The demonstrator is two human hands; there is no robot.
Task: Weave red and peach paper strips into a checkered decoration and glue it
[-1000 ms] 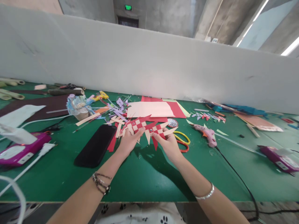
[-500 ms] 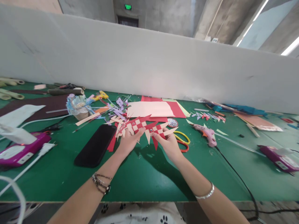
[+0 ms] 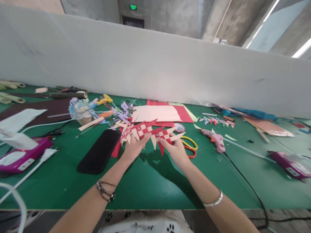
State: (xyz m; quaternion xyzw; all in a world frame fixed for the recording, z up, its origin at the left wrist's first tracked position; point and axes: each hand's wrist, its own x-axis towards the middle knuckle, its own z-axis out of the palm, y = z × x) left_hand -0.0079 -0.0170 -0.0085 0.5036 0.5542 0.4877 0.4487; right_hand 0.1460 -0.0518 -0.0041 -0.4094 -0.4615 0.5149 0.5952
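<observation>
My left hand [image 3: 132, 149] pinches a woven paper fish [image 3: 143, 129] in red and pale peach checks, with a small eye on it. A similar paper fish [image 3: 166, 133], also with an eye, is held between the thumb and fingers of my right hand [image 3: 175, 149]. The two fish meet or overlap at their pointed ends, above the green table. Past my left hand, another red and peach woven paper piece [image 3: 126, 132] shows partly; whether it joins the held fish I cannot tell. Scissors [image 3: 190, 142] with yellow and orange handles lie by my right hand.
A black phone [image 3: 99, 152] lies left of my hands. Paper sheets [image 3: 157, 113] are behind them, with purple paper scraps [image 3: 125, 110] beside. A pink glue gun [image 3: 215, 137] rests at right with its cord. Purple power strips [image 3: 26, 155] and a yellow glue gun [image 3: 104, 99] are also there.
The woven piece past my left hand has turned slightly and shows its checks more plainly. Both hands and the two held fish stay in nearly the same place.
</observation>
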